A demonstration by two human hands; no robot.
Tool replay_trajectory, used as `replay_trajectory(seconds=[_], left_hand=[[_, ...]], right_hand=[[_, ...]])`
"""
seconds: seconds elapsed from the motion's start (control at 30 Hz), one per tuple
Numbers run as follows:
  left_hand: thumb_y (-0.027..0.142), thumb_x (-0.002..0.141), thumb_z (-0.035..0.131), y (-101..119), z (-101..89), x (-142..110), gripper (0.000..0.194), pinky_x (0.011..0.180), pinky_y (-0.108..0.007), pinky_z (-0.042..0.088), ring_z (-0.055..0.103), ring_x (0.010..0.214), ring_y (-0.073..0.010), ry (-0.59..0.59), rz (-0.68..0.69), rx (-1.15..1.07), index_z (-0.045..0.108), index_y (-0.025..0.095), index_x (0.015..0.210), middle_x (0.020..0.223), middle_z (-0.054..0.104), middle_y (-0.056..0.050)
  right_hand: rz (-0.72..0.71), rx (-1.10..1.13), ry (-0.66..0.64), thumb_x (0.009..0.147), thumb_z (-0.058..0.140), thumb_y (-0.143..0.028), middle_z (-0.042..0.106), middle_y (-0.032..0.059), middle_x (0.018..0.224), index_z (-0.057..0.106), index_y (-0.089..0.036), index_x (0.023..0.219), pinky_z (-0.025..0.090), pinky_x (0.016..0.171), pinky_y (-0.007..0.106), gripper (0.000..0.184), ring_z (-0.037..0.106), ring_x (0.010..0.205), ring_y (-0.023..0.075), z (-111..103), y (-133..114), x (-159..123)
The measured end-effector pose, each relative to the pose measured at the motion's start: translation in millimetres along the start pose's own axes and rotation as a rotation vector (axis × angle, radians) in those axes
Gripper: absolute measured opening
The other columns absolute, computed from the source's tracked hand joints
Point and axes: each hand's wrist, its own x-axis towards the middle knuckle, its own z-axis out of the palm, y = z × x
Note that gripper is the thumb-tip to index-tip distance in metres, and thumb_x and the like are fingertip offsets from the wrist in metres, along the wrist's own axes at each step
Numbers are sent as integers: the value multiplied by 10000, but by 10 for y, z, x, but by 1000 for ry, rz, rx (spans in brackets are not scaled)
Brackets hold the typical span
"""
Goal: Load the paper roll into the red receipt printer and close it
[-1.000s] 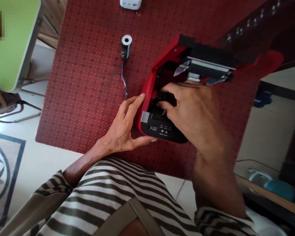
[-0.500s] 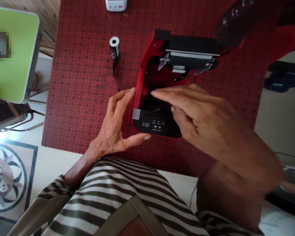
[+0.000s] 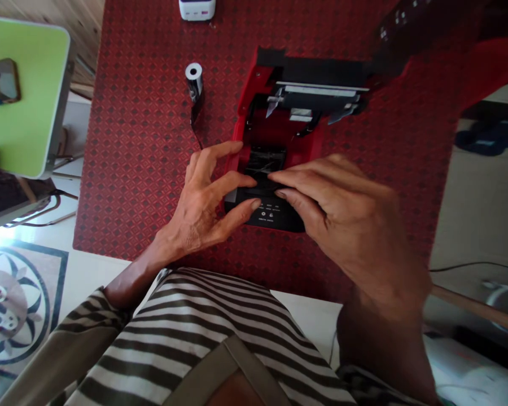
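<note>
The left hand (image 3: 198, 208) is spread, its fingertips on the near end of an open red-and-black plastic printer (image 3: 279, 129), which sits mid-way along a red diamond-patterned cloth (image 3: 131, 169). The right hand (image 3: 334, 208), fingers close together, reaches the crumpled glossy black film (image 3: 265, 160) in its compartment; any pinch is hidden. A white-cored black roll (image 3: 193, 73) stands just beyond the left hand, with open cloth towards the left edge.
</note>
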Motion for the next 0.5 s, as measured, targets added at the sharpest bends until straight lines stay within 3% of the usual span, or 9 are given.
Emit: replay_trajectory(seconds=[0.17, 0.27, 0.4, 0.5], left_hand=[[660, 1319, 656, 70, 9, 95, 388, 1292, -832, 744, 774, 1628, -442, 18, -37, 30, 916, 373, 1298, 1784, 781, -95], [633, 1320, 666, 34, 60, 115, 345, 1313, -843, 732, 773, 1625, -434, 49, -37, 15, 900, 381, 1349, 1757, 800, -103], [791, 1258, 711, -105, 117, 128, 481, 1316, -862, 716, 778, 1588, -451, 99, -8, -31, 873, 397, 1484, 1744, 797, -114], [700, 1274, 752, -132, 70, 147, 355, 1309, -855, 706, 787, 1566, -437, 89, 16, -30, 895, 398, 1393, 1740, 803, -93]], right_hand=[[33, 55, -81, 1251, 701, -224, 946, 39, 1157, 933, -362, 1201, 732, 962, 502, 275, 883, 1094, 324, -5, 113, 77], [50, 40, -98, 1256, 676, -234, 915, 34, 1077, 883, -354, 1115, 715, 940, 499, 278, 869, 1038, 318, 16, 129, 118], [74, -15, 21, 1276, 674, -226, 901, 57, 1066, 855, -341, 1123, 723, 963, 504, 263, 865, 1032, 320, 45, 28, 101], [105, -49, 114, 1291, 682, -234, 900, 54, 1055, 864, -346, 1157, 719, 970, 501, 253, 854, 1011, 307, 60, -85, 30]])
